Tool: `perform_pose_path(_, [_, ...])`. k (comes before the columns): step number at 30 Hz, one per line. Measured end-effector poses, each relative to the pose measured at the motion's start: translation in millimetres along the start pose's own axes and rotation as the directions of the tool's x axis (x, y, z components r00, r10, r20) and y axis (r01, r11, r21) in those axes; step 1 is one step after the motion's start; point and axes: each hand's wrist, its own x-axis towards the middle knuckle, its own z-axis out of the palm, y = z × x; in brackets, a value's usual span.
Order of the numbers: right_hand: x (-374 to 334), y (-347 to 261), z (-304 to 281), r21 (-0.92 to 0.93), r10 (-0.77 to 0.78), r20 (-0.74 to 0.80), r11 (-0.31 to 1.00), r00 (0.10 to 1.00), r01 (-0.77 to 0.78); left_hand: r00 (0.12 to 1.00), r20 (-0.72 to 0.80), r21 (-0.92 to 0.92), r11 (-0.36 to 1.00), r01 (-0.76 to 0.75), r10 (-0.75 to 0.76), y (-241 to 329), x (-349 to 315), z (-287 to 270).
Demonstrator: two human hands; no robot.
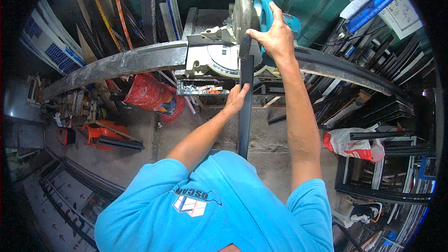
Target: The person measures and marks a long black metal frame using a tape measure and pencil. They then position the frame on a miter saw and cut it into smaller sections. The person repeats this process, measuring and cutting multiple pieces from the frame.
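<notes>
A miter saw [242, 16] with a teal body and a round blade guard stands on a bench ahead of me. My right hand [277, 42] is closed round its teal handle [264, 11], thumb toward the guard. A long black metal profile [245, 121] runs from under the guard, across the saw's base, back toward my body. My left hand [237, 98] grips that profile just in front of the saw, thumb along its upper side. The guard hides the profile's far end, and I cannot tell whether the blade touches it.
A long dusty bench [149, 58] stretches to both sides of the saw. Below it are a small tray of bits [203, 88], a red bucket [149, 95] and an orange container [106, 133]. Profiles lean at the back left; a white-and-red sack [347, 143] lies at right among more profiles.
</notes>
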Motion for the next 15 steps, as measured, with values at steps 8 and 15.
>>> perform_pose_path(8, [-1.0,-1.8,0.5,-0.005,0.019,0.007,1.0,1.0,-0.019,1.0,0.002,-0.007,1.0,-0.016,0.016,5.7,-2.0,-1.9])
perform_pose_path(15, [-3.0,-1.6,0.0,0.006,0.026,0.009,1.0,1.0,-0.026,1.0,0.009,0.027,1.0,-0.008,0.008,6.0,-2.8,-2.8])
